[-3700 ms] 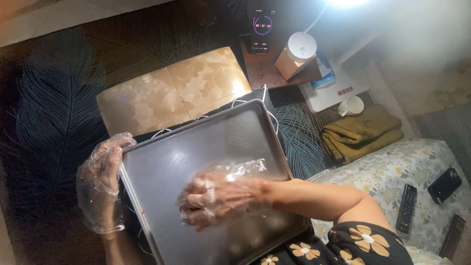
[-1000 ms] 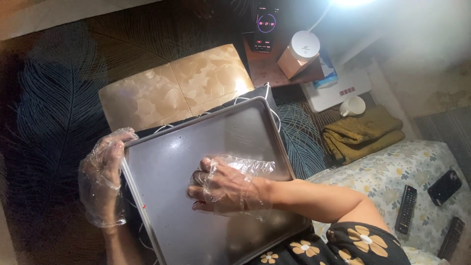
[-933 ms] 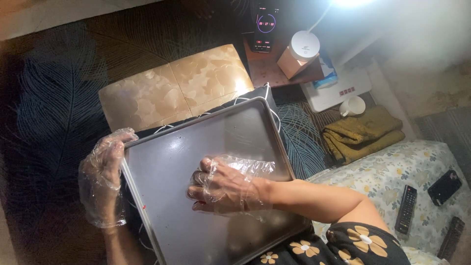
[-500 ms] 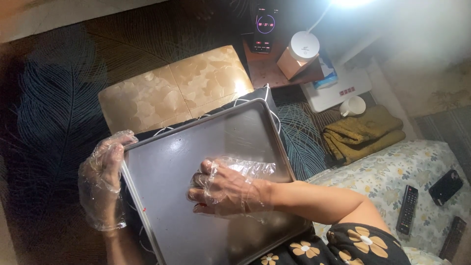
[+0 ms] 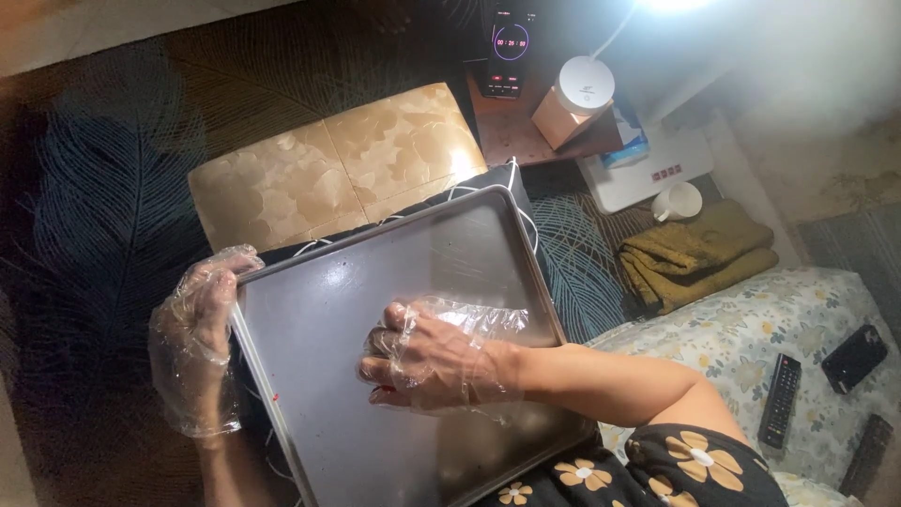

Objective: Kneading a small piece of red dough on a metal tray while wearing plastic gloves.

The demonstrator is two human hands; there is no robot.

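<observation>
Down over the person's lap sits a big grey metal baking tray (image 5: 310,329), tilted a bit, with a gold-patterned cushion (image 5: 338,164) just past its far edge. Both hands wear thin clear plastic gloves. The left hand (image 5: 197,352) has its grip wrapped around the tray's left rim near the far corner — holding it steady. The right hand (image 5: 427,357) is pressed down near the middle of the tray, fingers curled in loosely; it looks like it's rubbing or wiping the metal, and I can't tell whether anything is pinched under those fingers.

My take on doing this well: keep the left grip firm on the rim so the tray doesn't slide off the lap, and work the right hand in overlapping passes out toward the corners, where stuff tends to get missed. There's a tiny red speck (image 5: 274,396) on the tray near the left rim, well apart from the right hand.

So the tray lies directly under the right hand and partly inside the left grip. Off to the right there's a folded olive towel (image 5: 694,253), a white mug (image 5: 678,200) and a remote (image 5: 779,399) on the flowery bed cover.
</observation>
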